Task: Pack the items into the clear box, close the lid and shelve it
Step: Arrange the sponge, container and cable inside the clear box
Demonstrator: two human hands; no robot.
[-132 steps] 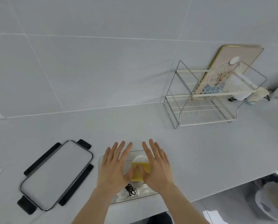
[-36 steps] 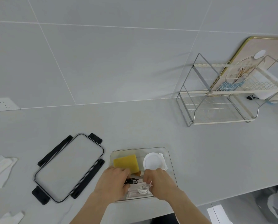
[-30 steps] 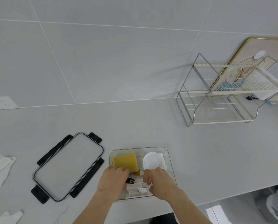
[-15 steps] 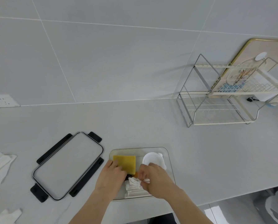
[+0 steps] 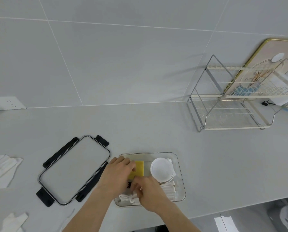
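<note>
The clear box (image 5: 180, 166) sits lidless near the counter's front edge. Inside lie a yellow sponge (image 5: 138, 168), a round white container (image 5: 161, 169), a white packet (image 5: 169, 190), a small black item (image 5: 129, 184) and a white cord bundle (image 5: 128, 198). My left hand (image 5: 118, 174) rests over the sponge's left part with fingers curled on it. My right hand (image 5: 148, 190) is inside the box, fingers pinched at the white cord bundle. The lid (image 5: 73, 169), clear with black latches, lies flat to the box's left.
A two-tier wire rack (image 5: 240, 104) stands at the back right against the tiled wall, a decorated board (image 5: 277, 52) leaning behind it. Torn white wrappers (image 5: 2, 169) lie at the far left, another white wrapper (image 5: 14, 221) near the front edge. A wall socket (image 5: 7, 102) is at the left.
The sponge has shifted left and is now half covered by my left hand. My right hand has moved the white items apart, with the cord bundle now at the box's near side.
</note>
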